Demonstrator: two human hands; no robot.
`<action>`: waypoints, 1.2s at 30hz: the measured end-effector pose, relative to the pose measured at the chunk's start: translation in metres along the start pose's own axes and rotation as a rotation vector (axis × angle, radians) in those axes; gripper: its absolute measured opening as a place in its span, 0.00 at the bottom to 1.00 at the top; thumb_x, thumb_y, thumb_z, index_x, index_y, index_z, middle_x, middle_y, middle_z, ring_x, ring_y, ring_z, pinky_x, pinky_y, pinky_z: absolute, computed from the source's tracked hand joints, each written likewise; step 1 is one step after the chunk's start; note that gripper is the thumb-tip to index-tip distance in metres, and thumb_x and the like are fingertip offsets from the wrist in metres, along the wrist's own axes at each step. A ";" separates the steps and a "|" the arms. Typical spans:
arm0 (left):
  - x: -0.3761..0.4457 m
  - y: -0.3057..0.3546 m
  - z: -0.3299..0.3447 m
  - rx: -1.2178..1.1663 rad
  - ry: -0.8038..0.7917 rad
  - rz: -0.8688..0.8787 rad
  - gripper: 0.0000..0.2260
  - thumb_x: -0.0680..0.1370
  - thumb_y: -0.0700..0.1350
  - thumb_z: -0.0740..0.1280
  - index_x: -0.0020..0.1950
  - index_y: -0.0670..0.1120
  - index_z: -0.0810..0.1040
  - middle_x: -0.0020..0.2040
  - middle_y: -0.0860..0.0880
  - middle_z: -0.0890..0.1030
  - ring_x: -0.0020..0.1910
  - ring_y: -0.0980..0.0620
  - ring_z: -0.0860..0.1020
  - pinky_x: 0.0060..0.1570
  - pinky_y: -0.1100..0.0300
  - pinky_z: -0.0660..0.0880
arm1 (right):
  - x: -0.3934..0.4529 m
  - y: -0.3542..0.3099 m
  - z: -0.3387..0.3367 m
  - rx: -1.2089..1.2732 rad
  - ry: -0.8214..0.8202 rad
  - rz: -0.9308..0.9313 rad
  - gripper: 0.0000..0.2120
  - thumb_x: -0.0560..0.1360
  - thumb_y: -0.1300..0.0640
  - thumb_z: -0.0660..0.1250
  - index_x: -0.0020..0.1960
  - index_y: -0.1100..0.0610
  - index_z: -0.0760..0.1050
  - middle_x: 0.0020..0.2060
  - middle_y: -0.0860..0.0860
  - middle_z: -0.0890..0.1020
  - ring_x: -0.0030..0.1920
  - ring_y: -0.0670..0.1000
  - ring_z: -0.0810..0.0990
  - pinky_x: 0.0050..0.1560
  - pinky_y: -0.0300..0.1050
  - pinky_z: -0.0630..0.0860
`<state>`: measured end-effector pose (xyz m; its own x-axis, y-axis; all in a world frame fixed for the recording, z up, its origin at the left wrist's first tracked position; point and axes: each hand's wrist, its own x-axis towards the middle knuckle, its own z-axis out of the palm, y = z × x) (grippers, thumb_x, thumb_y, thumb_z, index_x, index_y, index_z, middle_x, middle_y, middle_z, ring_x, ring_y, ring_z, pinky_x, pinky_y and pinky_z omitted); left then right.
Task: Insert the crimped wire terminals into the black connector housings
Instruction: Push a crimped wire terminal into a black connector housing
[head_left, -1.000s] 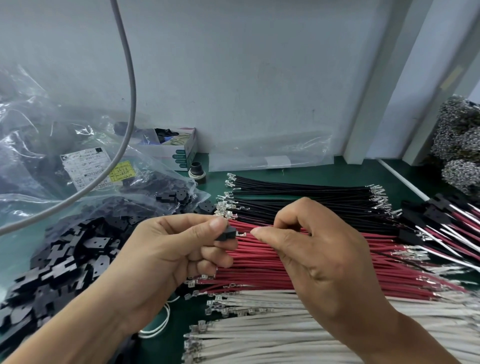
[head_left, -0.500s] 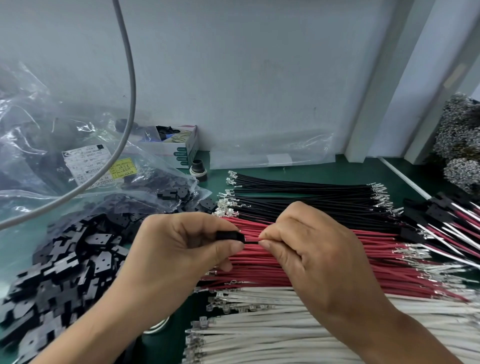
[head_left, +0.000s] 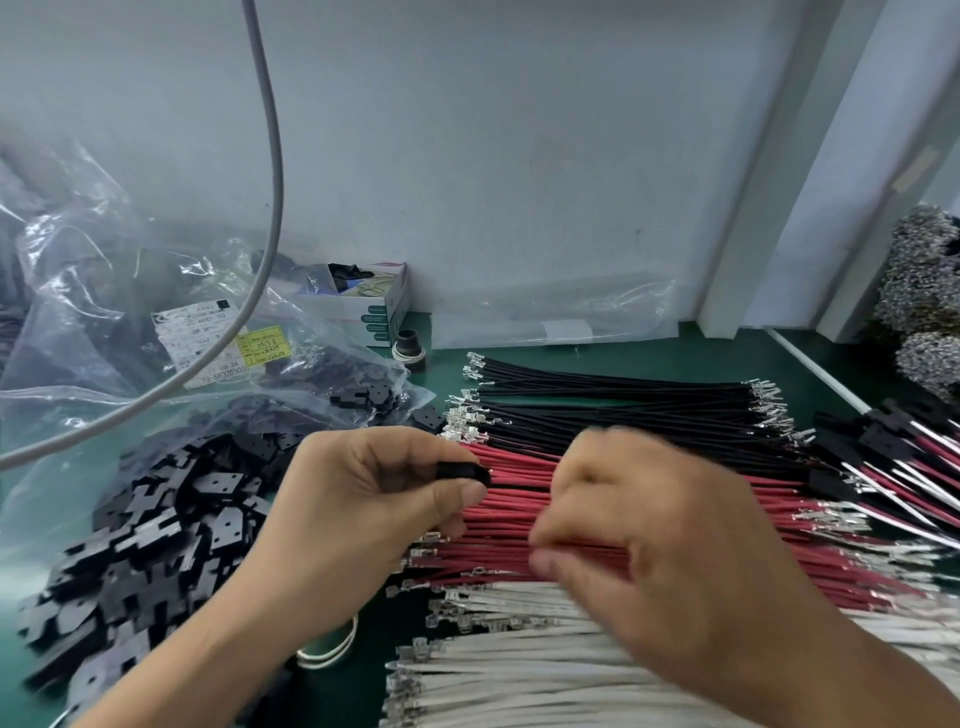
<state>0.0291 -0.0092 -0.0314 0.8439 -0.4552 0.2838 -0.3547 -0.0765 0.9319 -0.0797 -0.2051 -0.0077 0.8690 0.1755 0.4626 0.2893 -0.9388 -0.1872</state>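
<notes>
- Black plastic connector housing (head_left: 464, 472) pinched between thumb and forefinger of the left hand (head_left: 363, 514), held above the green bench (head_left: 613, 356); its open end faces right, toward the other hand.
- A black wire (head_left: 519, 487) runs rightward from the housing mouth, over the red bundle, toward the right hand (head_left: 660, 551); whether its terminal is seated cannot be told.
- Right hand is motion-blurred, just right of the housing and apart from it, fingers curled over the red wires (head_left: 519, 525). Whether it grasps a wire cannot be told from the blur.
- Three wire bundles lie side by side on the bench under both hands: black wires (head_left: 623, 400) farthest, red in the middle, white wires (head_left: 519, 670) nearest. Crimped terminals (head_left: 465, 415) show bright at their left ends.
- Loose housings (head_left: 156, 545) heaped left of the left hand, spilling from a clear plastic bag (head_left: 104, 291) with a printed label (head_left: 208, 338).
- Finished assemblies (head_left: 893, 452), housings with wires fitted, lie at the far right edge.
- Small cardboard box (head_left: 382, 312) stands against the back wall; a grey cable (head_left: 270, 156) hangs across the upper left.
</notes>
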 end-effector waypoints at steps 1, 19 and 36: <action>0.000 0.000 -0.001 -0.007 -0.005 -0.007 0.08 0.66 0.44 0.80 0.44 0.52 0.89 0.36 0.46 0.87 0.32 0.49 0.85 0.36 0.64 0.81 | -0.001 -0.002 0.001 -0.010 -0.122 0.008 0.08 0.70 0.42 0.70 0.41 0.45 0.82 0.39 0.38 0.76 0.41 0.41 0.73 0.36 0.42 0.75; 0.003 0.000 -0.003 -0.071 -0.014 -0.085 0.10 0.67 0.38 0.79 0.46 0.47 0.89 0.35 0.45 0.87 0.30 0.52 0.84 0.31 0.70 0.77 | -0.002 -0.002 0.001 0.123 -0.384 0.171 0.11 0.73 0.47 0.71 0.54 0.37 0.79 0.44 0.33 0.78 0.48 0.34 0.75 0.40 0.30 0.66; 0.002 0.003 -0.004 -0.058 -0.006 -0.094 0.09 0.68 0.40 0.79 0.46 0.50 0.89 0.37 0.46 0.87 0.31 0.50 0.85 0.31 0.70 0.76 | -0.003 0.009 0.002 0.138 -0.372 0.184 0.03 0.77 0.43 0.67 0.49 0.40 0.76 0.49 0.29 0.76 0.50 0.34 0.76 0.47 0.34 0.71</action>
<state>0.0314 -0.0069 -0.0273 0.8697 -0.4540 0.1936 -0.2503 -0.0677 0.9658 -0.0786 -0.2132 -0.0124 0.9892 0.1280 0.0717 0.1454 -0.9204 -0.3630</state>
